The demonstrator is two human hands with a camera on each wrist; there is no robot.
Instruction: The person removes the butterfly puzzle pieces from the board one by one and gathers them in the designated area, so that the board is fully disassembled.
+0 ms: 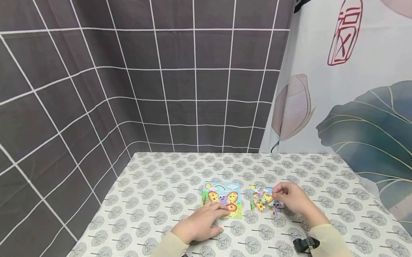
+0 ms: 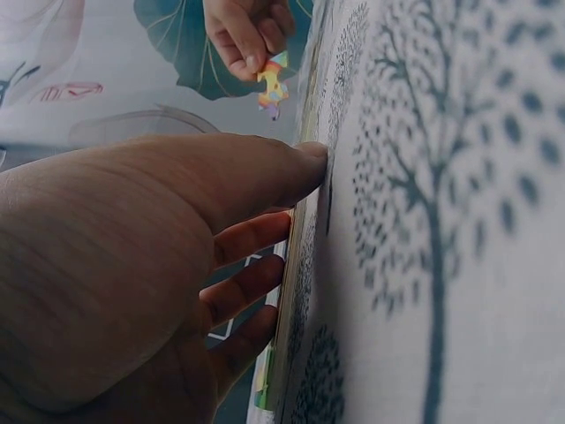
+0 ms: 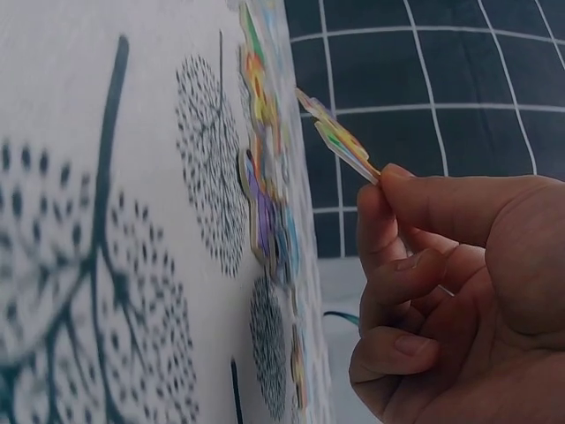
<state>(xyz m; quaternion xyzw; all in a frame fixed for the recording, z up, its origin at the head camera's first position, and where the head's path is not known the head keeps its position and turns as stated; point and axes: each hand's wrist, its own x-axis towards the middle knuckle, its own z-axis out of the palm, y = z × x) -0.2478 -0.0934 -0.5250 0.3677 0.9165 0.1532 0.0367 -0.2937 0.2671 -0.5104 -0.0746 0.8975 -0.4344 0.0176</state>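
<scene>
Table [image 1: 164,186]: tree-printed white
Curtain [image 1: 168,56]: grey — white-gridded
Left fingers [image 2: 247,287]: relaxed on butterfly-printed board [image 1: 222,194]
Right fingers [image 3: 375,234]: pinching multicoloured piece [image 3: 344,139] — edge-on, right-wrist view

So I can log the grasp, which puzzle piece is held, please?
The piece pinched by the right hand; the other loose pieces lie on the table.
</scene>
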